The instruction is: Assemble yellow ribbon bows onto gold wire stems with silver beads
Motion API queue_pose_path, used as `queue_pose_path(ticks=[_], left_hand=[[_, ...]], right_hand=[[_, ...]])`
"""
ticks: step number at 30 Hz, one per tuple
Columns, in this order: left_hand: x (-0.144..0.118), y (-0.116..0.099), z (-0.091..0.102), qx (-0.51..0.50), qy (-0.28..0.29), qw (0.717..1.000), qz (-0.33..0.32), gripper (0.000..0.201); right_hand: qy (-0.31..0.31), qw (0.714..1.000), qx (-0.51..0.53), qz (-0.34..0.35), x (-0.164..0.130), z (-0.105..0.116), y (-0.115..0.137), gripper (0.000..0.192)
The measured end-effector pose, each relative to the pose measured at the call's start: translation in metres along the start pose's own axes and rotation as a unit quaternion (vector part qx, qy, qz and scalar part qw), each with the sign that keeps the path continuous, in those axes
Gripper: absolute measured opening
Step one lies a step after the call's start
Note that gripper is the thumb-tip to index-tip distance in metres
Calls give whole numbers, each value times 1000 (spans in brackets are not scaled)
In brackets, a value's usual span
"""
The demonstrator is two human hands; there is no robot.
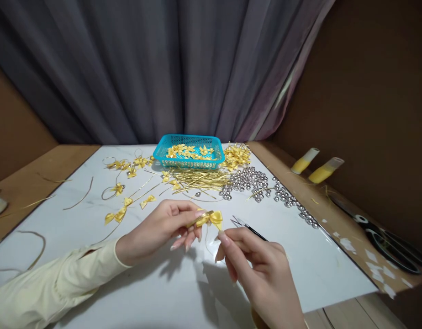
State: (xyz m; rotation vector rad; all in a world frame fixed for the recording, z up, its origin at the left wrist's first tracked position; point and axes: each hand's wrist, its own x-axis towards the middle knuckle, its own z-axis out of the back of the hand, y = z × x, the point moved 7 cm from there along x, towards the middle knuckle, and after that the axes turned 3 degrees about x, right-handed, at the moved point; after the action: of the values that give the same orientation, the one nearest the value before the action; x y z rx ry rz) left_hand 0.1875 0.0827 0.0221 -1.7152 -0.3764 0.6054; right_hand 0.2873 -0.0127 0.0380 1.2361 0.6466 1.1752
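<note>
Between thumb and fingers, my left hand (pixel 170 224) pinches a yellow ribbon bow (pixel 216 218), with a gold band at its grip. My right hand (pixel 254 262) closes thumb and index finger on the bow's lower tail, just right of the left fingertips. A thin cord hangs below the bow. Beyond the hands lie a bundle of gold cords (pixel 204 179) and a spread of silver heart-shaped pieces (pixel 250 180). Behind my right hand, dark tweezers (pixel 250 227) rest on the white board.
A blue basket (pixel 187 163) holding yellow bows stands at the back, beside a pile of bows (pixel 237 155). Finished-looking bows with loops (pixel 118 188) lie left. Black scissors (pixel 382 237), two yellow-filled tubes (pixel 305 161) and white scraps (pixel 348 245) are on the right.
</note>
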Motion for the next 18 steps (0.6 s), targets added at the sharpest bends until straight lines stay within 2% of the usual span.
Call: queue_pose_path(ticks=[6,18], left_hand=[[0,-1,-3,-33,11,999,14,27],[2,5,-2,-70,25,997,29,31]], right_hand=[[8,1000,4,-9,2,-1,-2,29],[-2,999,4,36,0,-4,3,26]])
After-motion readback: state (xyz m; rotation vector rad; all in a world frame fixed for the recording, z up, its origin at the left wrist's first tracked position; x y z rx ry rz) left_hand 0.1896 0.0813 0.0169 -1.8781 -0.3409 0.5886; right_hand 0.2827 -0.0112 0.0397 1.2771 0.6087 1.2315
